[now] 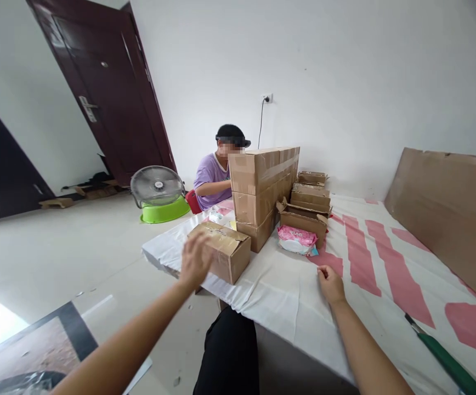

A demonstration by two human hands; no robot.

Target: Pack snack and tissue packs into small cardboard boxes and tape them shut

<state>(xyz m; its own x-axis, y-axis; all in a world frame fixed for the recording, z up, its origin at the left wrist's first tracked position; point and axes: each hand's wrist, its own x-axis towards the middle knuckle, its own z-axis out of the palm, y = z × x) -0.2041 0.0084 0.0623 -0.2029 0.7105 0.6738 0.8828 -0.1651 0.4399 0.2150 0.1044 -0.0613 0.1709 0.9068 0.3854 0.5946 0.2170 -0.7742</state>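
Observation:
My left hand (197, 258) is raised with its fingers apart, at the left side of a closed cardboard box (228, 259) near the table's front-left edge. I cannot tell whether the fingers touch the box. My right hand (330, 283) rests over the tablecloth with its fingers curled in; whatever they may hold is hidden. Just behind it lies a pink and white soft pack of wipes (298, 240). An opened cardboard box (304, 220) stands behind that pack.
Stacked, taped cardboard boxes (262, 186) form a wall mid-table. A person (213, 178) sits beyond it. More small boxes (310, 196) line its right side. A green-handled knife (443, 354) lies at the right, before a large cardboard sheet (447, 208). A fan (158, 186) stands on the floor.

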